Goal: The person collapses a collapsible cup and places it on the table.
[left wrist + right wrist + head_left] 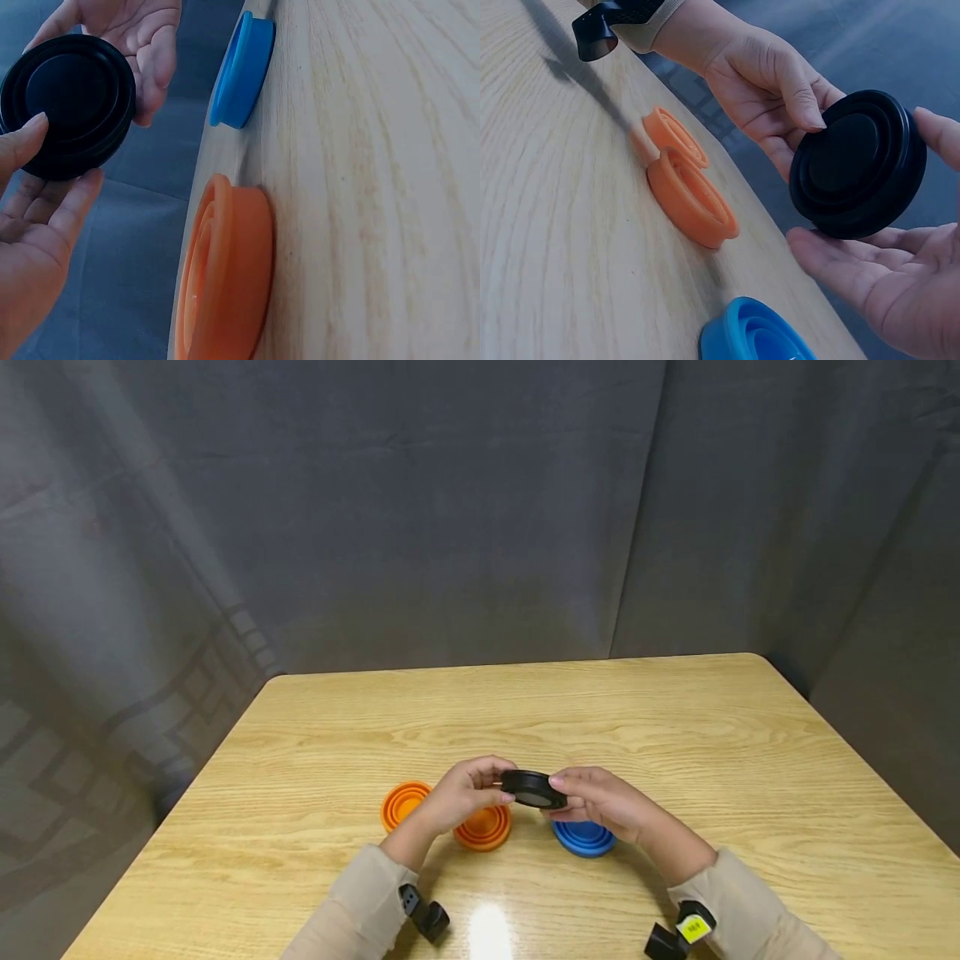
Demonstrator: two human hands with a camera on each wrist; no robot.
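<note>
A collapsed black collapsible cup (534, 787) is held above the table between both hands. My left hand (461, 795) pinches its left side; in the left wrist view the thumb lies over the ringed face and the fingers are behind the rim. On the opposite side my right hand (603, 802) grips the edge, thumb at the rim and fingers beneath, as the right wrist view shows. Below the hands, two flattened orange cups (483, 831) lie side by side, partly covered by the left hand. A flattened blue cup (585, 839) sits under the right hand, its far part hidden.
The cups lie on a light wooden table (675, 718) with rounded far corners. Grey curtains (450, 527) hang behind it and at both sides. Each wrist bears a black camera mount, the right one (678, 931) with a yellow label.
</note>
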